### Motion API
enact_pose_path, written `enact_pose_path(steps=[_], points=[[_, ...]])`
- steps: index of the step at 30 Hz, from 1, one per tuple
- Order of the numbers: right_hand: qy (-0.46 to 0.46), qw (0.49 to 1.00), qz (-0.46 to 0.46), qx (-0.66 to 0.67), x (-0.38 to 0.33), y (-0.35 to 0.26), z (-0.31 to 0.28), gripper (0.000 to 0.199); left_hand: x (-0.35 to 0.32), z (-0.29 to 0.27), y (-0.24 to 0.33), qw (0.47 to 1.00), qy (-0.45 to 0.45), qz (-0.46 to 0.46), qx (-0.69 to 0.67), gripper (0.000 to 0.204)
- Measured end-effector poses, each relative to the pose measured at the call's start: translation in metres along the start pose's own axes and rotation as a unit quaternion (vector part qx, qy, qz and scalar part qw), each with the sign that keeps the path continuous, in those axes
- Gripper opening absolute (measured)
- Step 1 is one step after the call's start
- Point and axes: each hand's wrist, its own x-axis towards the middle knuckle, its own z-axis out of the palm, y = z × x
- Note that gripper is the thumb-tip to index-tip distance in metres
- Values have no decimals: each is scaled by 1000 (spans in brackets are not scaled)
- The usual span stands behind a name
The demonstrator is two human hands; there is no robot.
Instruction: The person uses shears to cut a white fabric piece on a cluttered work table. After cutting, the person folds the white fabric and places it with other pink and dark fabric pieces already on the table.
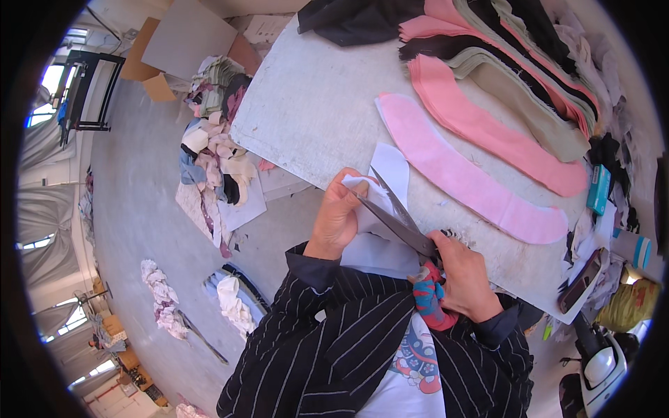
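Observation:
At the table's near edge, my left hand (334, 219) pinches a thin white piece of fabric (376, 202) between thumb and fingers. My right hand (463, 275) grips large dark metal scissors (410, 235), whose handles are wrapped in red and blue cloth. The blades are spread, with the white fabric at them; whether they touch it I cannot tell. A white pointed piece (391, 166) lies on the table just beyond the blades. More white material (382, 255) hangs below my hands. Nearby on the table rests a curved pale pink fabric strip (474, 182).
Stacked curved pink strips (498, 143) and grey-green strips (533, 108) lie across the grey table (313, 83). A phone (580, 284) and a teal box (598, 188) sit by the right edge. Fabric scraps (216, 157) are heaped on the floor beside a cardboard box (159, 89).

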Motion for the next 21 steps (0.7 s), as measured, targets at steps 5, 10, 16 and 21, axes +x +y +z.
enact_pose_path(steps=[5, 10, 16, 21], points=[[-2, 1000, 8, 17, 3, -7, 1, 60, -2, 10, 2, 1000, 6, -9, 4, 22], [14, 999, 3, 41, 4, -8, 4, 61, -1, 12, -2, 1000, -3, -15, -15, 20], [35, 998, -9, 50, 2, -2, 18, 64, -2, 14, -4, 999, 10, -16, -44, 21], [55, 996, -33, 58, 2, 1, 23, 66, -2, 14, -4, 999, -12, -9, -40, 24]])
